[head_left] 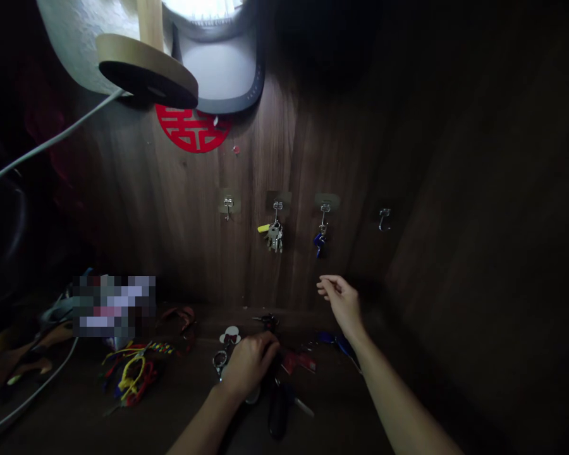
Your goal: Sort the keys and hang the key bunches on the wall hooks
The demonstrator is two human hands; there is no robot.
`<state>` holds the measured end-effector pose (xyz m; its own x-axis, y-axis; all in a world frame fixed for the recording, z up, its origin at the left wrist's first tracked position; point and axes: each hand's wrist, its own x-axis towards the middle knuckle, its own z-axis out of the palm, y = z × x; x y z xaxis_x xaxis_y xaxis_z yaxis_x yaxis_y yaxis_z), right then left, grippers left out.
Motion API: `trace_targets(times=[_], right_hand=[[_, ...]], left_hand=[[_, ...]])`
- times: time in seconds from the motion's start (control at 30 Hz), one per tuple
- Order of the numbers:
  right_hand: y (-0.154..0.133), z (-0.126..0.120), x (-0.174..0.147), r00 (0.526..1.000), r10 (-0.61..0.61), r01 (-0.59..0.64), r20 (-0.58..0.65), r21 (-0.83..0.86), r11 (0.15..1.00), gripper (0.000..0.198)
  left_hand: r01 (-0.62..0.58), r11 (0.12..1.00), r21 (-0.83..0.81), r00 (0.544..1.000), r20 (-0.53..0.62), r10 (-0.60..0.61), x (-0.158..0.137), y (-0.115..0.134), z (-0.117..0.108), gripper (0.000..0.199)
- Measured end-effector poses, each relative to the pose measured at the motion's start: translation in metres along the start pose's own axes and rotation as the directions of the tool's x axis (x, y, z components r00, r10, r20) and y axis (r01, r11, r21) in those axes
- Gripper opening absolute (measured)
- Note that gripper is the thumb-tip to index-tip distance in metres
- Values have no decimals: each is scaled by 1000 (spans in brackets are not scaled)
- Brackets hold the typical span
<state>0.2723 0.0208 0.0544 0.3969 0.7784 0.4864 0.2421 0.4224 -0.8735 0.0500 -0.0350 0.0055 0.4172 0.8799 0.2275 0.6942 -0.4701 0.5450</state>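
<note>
My left hand (250,363) is low over the shelf among loose keys. Its fingers curl downward, and what they hold, if anything, is hidden. Just beyond them lies a dark bunch of keys (268,320); a white charm (230,335) and a metal ring (219,359) are at its left. A black key fob (277,411) with a metal key (304,406) lies nearer me. My right hand (344,304) is raised in front of the wall, loosely bent with nothing visible in it. Above it, blue keys (319,241) hang from a hook (325,208).
Silver keys with a yellow tag (274,235) hang on another hook. Bare hooks are at left (228,205) and right (384,218). Red packets (298,362), a blue strap (334,339) and coloured cords (135,376) lie on the shelf. A wooden stand (146,66) and cap (218,66) are above.
</note>
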Motion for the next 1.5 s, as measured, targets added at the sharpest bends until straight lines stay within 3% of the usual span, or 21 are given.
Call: trace_targets(times=[0.27, 0.57, 0.87, 1.13, 1.33, 1.5], right_hand=[[19, -1, -40, 991, 77, -75, 112, -19, 997, 34], [41, 2, -74, 947, 93, -54, 308, -131, 990, 23], [33, -7, -71, 865, 25, 203, 502, -394, 897, 16], [21, -11, -77, 734, 98, 376, 673, -522, 765, 19], [20, -15, -77, 722, 183, 384, 667, -606, 697, 20], [22, -17, -72, 737, 149, 389, 659, -594, 704, 14]], left_hand=[[24, 1000, 10, 999, -22, -23, 1, -3, 2, 26], [83, 995, -52, 994, -65, -86, 5, -11, 7, 24], [107, 994, -20, 993, -44, -108, 4, -17, 2, 24], [149, 982, 113, 988, -51, -144, 5, -24, -2, 24], [154, 978, 138, 987, -68, -146, 5, -24, -2, 24], [154, 981, 117, 987, -70, -146, 4, -22, -3, 24]])
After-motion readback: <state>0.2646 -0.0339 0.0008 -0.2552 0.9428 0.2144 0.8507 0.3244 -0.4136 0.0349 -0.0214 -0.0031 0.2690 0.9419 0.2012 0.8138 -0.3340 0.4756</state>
